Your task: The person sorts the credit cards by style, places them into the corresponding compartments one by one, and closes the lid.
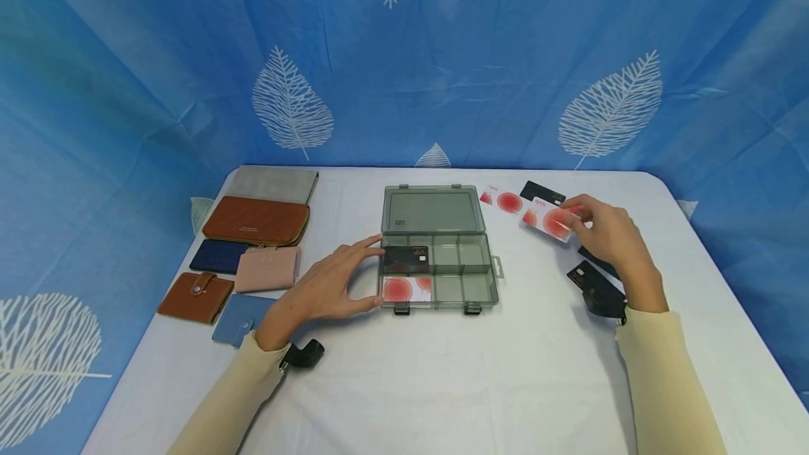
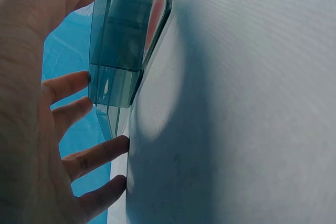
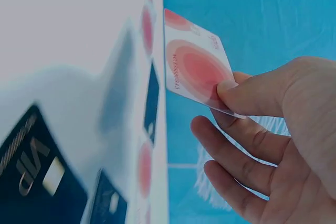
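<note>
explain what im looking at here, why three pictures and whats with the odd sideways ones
There is no machine here: a person works with bare hands and wears three cameras. The wide picture comes from the head and looks down at a white table. The two odd ones come from cameras on the wrists, so close that things look tilted.

In the middle lies a clear compartment box with its lid open, holding a black card and a white card with red circles. The left hand touches the box's left side with straight fingers. The right hand pinches another red-circle card; more cards lie near it. A group of wallets lies on the left.
</note>
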The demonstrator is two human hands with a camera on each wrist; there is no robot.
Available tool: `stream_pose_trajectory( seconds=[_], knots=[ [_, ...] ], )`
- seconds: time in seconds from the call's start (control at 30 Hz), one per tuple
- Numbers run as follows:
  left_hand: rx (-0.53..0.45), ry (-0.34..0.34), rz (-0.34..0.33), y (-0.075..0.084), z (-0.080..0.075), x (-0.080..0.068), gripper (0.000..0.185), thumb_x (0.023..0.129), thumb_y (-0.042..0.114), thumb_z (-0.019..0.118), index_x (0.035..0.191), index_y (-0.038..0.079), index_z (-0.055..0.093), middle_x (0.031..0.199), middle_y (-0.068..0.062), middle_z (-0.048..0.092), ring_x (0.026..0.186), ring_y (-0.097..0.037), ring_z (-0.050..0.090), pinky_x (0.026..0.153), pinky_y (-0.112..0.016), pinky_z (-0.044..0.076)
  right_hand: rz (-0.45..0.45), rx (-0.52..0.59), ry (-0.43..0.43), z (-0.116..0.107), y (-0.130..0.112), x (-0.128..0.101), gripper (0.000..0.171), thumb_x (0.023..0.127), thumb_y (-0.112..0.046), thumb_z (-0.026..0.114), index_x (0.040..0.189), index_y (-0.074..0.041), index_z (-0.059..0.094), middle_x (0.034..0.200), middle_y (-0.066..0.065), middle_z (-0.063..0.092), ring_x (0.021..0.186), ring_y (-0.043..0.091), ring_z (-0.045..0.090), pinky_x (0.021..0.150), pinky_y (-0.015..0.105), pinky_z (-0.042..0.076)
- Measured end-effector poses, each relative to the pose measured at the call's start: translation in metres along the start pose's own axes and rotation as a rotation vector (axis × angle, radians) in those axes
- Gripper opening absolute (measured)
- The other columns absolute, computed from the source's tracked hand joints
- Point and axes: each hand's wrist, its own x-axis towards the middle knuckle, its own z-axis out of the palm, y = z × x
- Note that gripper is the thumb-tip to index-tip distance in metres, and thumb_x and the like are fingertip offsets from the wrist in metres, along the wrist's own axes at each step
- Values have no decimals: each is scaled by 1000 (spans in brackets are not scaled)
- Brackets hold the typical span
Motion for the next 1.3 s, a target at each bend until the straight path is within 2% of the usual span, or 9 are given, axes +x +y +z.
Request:
stream_pose_trajectory(
  seconds=[0.17,0.27,0.37,0.47,0.67,1.0,1.3],
  knots=[
    [0,5,4,-1,1,0,84,91,56,79,160,17,52,178,2,28,146,-32,51,107,-61,50,-82,9,59,1,-24,-6,35,109,-21,65,142,-10,64,130,33,68,112,53,63,83,65,55],
    [-3,4,4,-1,2,0,84,91,56,79,160,17,52,178,2,28,146,-32,50,107,-62,50,-154,33,77,6,-37,-8,32,108,-15,65,140,-9,66,125,30,71,112,51,67,86,65,56],
    [-4,1,0,-2,2,0,84,91,55,79,160,17,51,178,2,28,147,-32,50,108,-63,49,-228,94,65,12,-48,-8,31,108,-11,64,138,-6,66,118,27,74,114,50,69,93,66,56],
    [-3,-1,-2,-2,2,0,84,91,55,79,160,17,51,178,2,28,147,-33,50,108,-62,49,-288,145,48,22,-57,-8,28,107,-9,65,135,-5,68,115,22,75,111,47,72,93,64,57],
    [-1,0,-4,-2,3,-1,84,91,55,79,160,17,51,178,2,28,147,-33,50,109,-62,49,-393,145,17,44,-77,-9,24,106,-12,68,129,-8,73,113,14,77,102,37,75,91,58,60],
    [5,5,2,-3,3,0,84,91,55,79,160,17,52,178,3,28,146,-32,51,107,-61,50,-474,105,-17,65,-102,-20,24,104,-10,70,128,-11,75,112,7,78,97,28,76,86,51,61],
    [1,9,3,-4,3,1,84,91,56,79,160,17,51,178,1,28,146,-33,50,108,-62,49,-533,71,64,75,-118,-29,23,102,-9,71,124,-15,76,107,0,78,89,20,74,76,44,61]
  ],
)
